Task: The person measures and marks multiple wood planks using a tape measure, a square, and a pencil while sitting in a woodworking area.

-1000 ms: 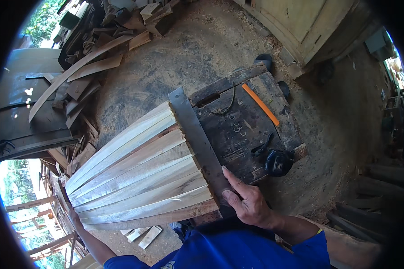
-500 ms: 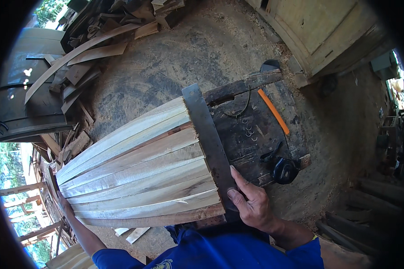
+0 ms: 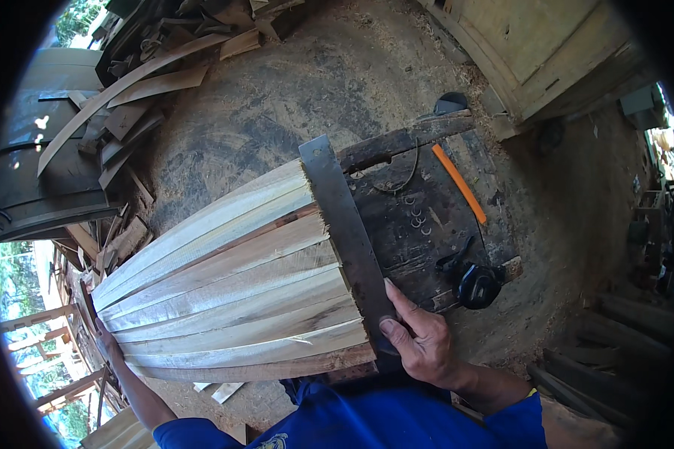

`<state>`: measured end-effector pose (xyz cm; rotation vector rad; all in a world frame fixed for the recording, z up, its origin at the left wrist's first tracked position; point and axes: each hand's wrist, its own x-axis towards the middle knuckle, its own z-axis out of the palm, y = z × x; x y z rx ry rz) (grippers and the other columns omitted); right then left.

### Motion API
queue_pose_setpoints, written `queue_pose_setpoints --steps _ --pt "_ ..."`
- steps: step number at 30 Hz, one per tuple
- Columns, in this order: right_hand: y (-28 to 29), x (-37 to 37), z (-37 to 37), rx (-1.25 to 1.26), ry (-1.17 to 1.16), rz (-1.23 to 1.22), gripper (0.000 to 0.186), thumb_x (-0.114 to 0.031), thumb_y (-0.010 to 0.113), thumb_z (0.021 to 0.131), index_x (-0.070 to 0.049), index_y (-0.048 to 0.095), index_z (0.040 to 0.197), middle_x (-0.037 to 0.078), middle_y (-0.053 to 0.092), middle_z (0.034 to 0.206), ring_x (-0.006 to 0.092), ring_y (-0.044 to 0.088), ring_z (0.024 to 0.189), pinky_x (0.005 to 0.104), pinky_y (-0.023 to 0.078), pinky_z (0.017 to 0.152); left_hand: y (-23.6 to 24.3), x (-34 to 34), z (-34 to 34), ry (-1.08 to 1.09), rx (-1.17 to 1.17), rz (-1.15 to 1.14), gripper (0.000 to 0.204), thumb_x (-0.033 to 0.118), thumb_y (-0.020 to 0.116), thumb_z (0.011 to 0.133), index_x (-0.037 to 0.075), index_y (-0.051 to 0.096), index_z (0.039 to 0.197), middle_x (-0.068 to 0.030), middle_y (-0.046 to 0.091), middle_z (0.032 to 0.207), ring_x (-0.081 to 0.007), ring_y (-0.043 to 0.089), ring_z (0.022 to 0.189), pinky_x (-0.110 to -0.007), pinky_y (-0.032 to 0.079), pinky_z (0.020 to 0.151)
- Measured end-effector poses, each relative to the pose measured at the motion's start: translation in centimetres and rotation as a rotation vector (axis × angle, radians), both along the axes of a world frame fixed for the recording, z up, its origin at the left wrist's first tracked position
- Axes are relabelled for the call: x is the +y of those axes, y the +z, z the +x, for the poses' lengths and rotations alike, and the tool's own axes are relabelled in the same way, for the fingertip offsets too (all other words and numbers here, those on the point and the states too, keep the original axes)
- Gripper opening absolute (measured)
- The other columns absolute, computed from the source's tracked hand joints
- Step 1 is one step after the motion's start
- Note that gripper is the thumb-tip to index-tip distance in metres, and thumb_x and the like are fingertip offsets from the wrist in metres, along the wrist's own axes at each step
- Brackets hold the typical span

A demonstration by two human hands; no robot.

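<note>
Slats (image 3: pixel 236 277), already laid side by side, extend left from the dark desk (image 3: pixel 386 251), their right ends ragged and seemingly untrimmed along a metal strip (image 3: pixel 346 224) pinched by the right hand (image 3: pixel 427 346), the left hand (image 3: pixel 108 343) at their far end, its grip unclear.

Site: a woodworking workshop. Evidence: wood offcuts (image 3: pixel 131 138) heaped at upper left; pale boards (image 3: pixel 232 292) lying side by side, left of centre, raw-sawn ends against a flat metal blade (image 3: pixel 344 232); scarred dark workbench (image 3: pixel 388 236) right of centre; earthen-looking floor (image 3: pixel 277 105), upper middle, littered with shavings or sawdust.
</note>
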<state>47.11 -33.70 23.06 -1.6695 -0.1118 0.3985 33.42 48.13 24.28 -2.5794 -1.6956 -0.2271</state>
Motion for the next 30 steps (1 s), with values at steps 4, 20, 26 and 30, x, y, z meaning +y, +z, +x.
queue_pose_setpoints --steps 4,20,26,30 --pt "-0.2 0.1 0.0 -0.004 -0.005 -0.030 0.055 -0.002 0.061 0.097 0.007 0.043 0.148 0.032 0.065 0.125 0.0342 0.070 0.111 0.0343 0.054 0.090 0.0 0.2 0.0 0.008 -0.007 -0.002 0.083 0.067 0.034 0.102 -0.002 0.053 0.142 -0.0273 0.057 0.138 -0.0388 0.056 0.125 -0.047 0.042 0.104" --pt "-0.9 0.1 0.0 -0.128 -0.008 0.026 0.056 -0.002 0.061 0.097 0.008 0.041 0.149 0.033 0.058 0.134 0.0409 0.064 0.121 0.0378 0.054 0.097 0.2 0.0 -0.2 0.034 -0.016 0.009 0.086 0.070 0.032 0.101 -0.002 0.052 0.143 -0.0278 0.057 0.138 -0.0397 0.055 0.126 -0.048 0.042 0.105" --pt "-0.9 0.1 0.0 -0.112 -0.015 0.034 0.056 -0.001 0.062 0.097 0.009 0.041 0.148 0.033 0.059 0.134 0.0404 0.063 0.122 0.0375 0.054 0.098 0.9 0.0 -0.9 0.036 -0.022 0.006 0.087 0.071 0.031 0.101 -0.002 0.051 0.144 -0.0280 0.057 0.139 -0.0400 0.055 0.127 -0.048 0.042 0.105" --pt "-1.0 0.3 -0.1 -0.110 -0.066 0.019 0.055 -0.004 0.064 0.096 0.008 0.046 0.146 0.027 0.071 0.110 0.0237 0.073 0.095 0.0314 0.055 0.083 1.4 -0.2 -1.9 0.042 -0.024 0.003 0.088 0.071 0.031 0.100 -0.003 0.051 0.144 -0.0281 0.057 0.139 -0.0402 0.055 0.127 -0.048 0.042 0.105"
